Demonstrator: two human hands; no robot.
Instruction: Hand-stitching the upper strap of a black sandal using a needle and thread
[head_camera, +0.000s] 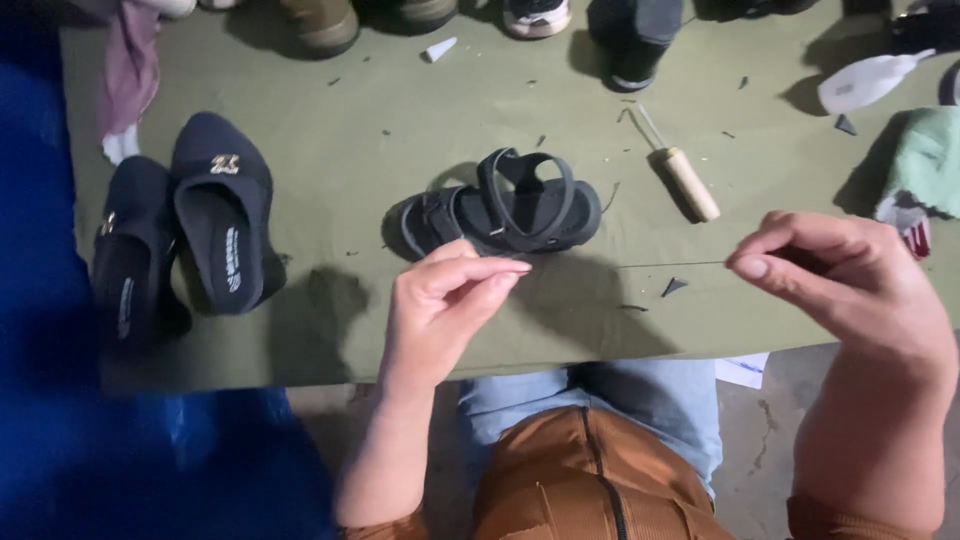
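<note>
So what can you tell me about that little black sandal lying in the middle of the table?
The sandal is small, black and strappy, with a thick sole and what looks like synthetic or rubbery material. It lies on its side on the olive-green table cover, its looped straps arching upward and the sole edge facing the person. Nothing touches it: the left hand is just in front of it, pinching a thin thread stretched across to the right hand.

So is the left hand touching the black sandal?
Apart. In the head view, the left hand pinches a thread nearer the camera; the black sandal lies flat on the table beyond.
</note>
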